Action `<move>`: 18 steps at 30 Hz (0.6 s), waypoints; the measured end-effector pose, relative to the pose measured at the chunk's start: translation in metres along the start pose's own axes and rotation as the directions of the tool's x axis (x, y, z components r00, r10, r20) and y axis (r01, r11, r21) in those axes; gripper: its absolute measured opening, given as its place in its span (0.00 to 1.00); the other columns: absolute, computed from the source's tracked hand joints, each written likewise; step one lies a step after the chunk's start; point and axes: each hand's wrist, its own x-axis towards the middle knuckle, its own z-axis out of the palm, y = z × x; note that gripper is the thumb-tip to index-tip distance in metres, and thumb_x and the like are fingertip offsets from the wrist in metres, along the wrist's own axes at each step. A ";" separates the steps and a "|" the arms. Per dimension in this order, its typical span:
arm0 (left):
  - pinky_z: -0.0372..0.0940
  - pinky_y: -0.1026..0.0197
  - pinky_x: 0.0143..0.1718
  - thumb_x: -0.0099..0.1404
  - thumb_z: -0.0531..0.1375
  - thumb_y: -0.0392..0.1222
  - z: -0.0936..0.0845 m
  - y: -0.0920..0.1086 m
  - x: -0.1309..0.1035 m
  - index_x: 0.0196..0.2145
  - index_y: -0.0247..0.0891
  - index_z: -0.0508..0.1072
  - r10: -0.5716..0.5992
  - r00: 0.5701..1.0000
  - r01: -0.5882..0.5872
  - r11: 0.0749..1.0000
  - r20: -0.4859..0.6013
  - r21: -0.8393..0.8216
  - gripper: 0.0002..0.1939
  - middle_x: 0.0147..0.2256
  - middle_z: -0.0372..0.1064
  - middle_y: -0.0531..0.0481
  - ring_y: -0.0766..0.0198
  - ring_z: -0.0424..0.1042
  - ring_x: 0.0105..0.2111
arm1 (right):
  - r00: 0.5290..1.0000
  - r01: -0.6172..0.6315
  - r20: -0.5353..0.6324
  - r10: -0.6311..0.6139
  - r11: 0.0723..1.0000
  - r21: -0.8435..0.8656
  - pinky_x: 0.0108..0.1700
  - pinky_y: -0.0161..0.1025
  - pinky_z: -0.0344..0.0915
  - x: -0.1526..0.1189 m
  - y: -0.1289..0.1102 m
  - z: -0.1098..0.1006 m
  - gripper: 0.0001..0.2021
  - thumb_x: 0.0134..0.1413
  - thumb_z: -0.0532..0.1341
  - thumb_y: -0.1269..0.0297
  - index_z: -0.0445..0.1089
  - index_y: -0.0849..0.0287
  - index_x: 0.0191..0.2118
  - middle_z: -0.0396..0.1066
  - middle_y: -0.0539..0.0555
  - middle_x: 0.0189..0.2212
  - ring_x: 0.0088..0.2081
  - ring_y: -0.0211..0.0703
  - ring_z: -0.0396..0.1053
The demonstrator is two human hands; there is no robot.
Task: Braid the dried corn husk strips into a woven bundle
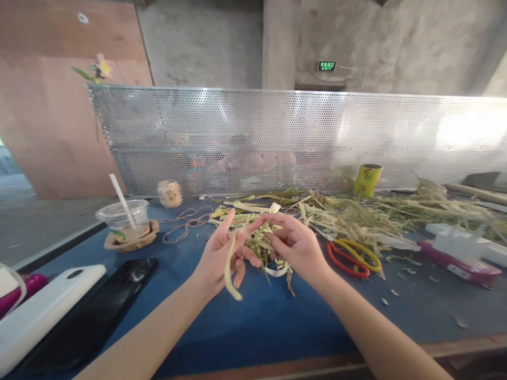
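My left hand (224,256) is near the middle of the blue table, with a pale plant strip (228,269) held between its fingers and its end hanging down over the palm side. Close beside it on the right, my right hand (295,245) has its thumb and index finger drawn together at a bundle of dry greenish plant strips (262,245). Fingers of both hands meet around the top of this bundle. Loose ends and a curled pale strip dangle below it. Exactly which strands the right fingertips grip is hard to make out.
Red and yellow-handled scissors (348,258) lie right of my hands. Behind spreads a pile of dry strips (348,216) with a yellow roll (367,181). At left are a plastic cup (132,219), twine (188,221), a black phone (91,311) and a white device (51,311).
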 end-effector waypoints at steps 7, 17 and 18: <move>0.45 0.77 0.05 0.62 0.55 0.45 0.004 -0.002 0.002 0.62 0.36 0.35 -0.084 0.972 0.091 0.996 -0.221 0.023 0.39 0.14 0.62 0.60 0.72 0.61 0.09 | 0.999 0.043 0.012 -0.042 0.977 -0.209 0.22 0.33 0.61 0.000 0.006 0.004 0.17 0.50 0.54 0.70 0.62 0.56 0.48 0.60 0.44 0.17 0.17 0.32 0.58; 0.55 0.71 0.08 0.55 0.63 0.34 -0.001 -0.003 0.004 0.59 0.33 0.16 -0.035 0.984 0.078 0.967 -0.176 0.243 0.58 0.24 0.74 0.49 0.63 0.72 0.18 | 0.981 0.175 0.159 -0.114 0.876 -0.450 0.23 0.31 0.61 -0.004 -0.003 -0.006 0.29 0.51 0.56 0.70 0.46 0.54 0.58 0.69 0.53 0.38 0.20 0.31 0.61; 0.56 0.71 0.08 0.54 0.64 0.34 -0.003 -0.003 0.005 0.59 0.33 0.16 -0.024 0.984 0.072 0.960 -0.176 0.271 0.59 0.25 0.74 0.48 0.61 0.73 0.20 | 0.977 0.193 0.177 -0.116 0.828 -0.526 0.24 0.32 0.60 -0.004 -0.005 -0.010 0.29 0.50 0.57 0.69 0.47 0.54 0.58 0.69 0.54 0.39 0.22 0.33 0.62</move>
